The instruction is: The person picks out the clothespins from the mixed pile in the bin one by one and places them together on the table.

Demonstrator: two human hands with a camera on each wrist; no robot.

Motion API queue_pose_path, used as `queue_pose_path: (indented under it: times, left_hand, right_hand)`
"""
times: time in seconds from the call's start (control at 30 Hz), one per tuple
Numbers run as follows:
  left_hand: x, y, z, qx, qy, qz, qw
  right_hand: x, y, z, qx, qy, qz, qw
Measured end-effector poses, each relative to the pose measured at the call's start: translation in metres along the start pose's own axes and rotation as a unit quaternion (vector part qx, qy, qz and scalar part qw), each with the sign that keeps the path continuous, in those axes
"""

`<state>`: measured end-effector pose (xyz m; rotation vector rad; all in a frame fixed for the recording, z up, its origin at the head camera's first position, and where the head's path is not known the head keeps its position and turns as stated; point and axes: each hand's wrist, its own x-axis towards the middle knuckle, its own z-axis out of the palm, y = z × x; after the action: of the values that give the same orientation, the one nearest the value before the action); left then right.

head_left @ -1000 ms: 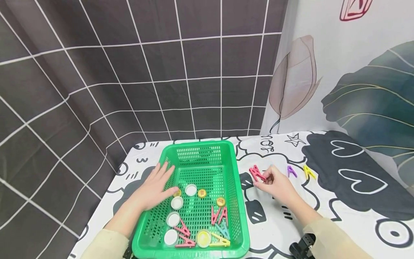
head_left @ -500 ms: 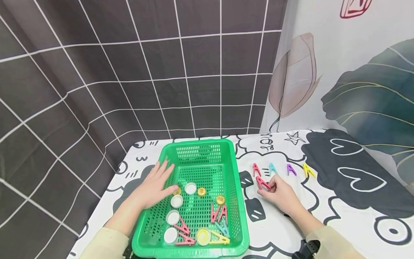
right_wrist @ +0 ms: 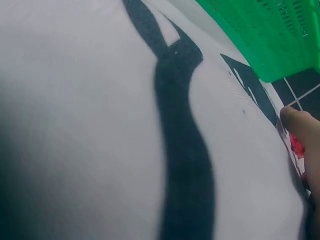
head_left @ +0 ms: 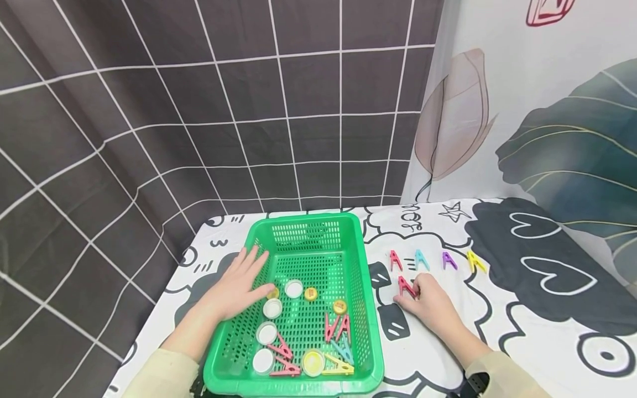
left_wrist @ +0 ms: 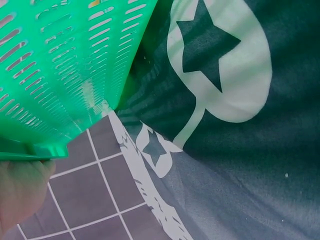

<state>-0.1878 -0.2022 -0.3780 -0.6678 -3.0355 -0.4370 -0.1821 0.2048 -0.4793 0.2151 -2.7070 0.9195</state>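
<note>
With its thumb and fingers, my right hand (head_left: 434, 303) pinches a red clothespin (head_left: 405, 285) low over the patterned cloth, just in front of a row of clothespins. That row has a red clothespin (head_left: 395, 260), a light blue clothespin (head_left: 421, 259), a purple clothespin (head_left: 449, 260) and a yellow clothespin (head_left: 475, 262). My left hand (head_left: 236, 287) rests on the left rim of a green basket (head_left: 370, 331), fingers spread and straight. In the right wrist view a little of the held clothespin (right_wrist: 297, 146) shows behind the thumb.
Inside the basket lie several white caps (head_left: 263, 362), small yellow caps (head_left: 311, 294), a larger yellow cap (head_left: 313, 364), and pink, blue and yellow clothespins (head_left: 339, 367). A dark gridded curtain (head_left: 318, 138) hangs behind the table.
My right hand has brought the held red clothespin down and slightly right, in front of the row. The row's red and light blue clothespins now show fully. My left hand stays put.
</note>
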Motion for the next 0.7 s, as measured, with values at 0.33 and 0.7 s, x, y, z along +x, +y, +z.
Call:
queue_pose_path:
  times: [0.33,0.7]
  left_hand:
    - [-0.0001,-0.0011,0.0008,0.001,0.005,0.005,1.0000]
    - [-0.0002,-0.0014,0.0016,0.001,0.005,0.003,1.0000]
  right_hand:
    - [0.0019,-0.0003,0.0027,-0.038,-0.008,-0.015,0.9991]
    - [-0.0040,-0.0033,0.0021,-0.049,-0.006,-0.018,0.9986]
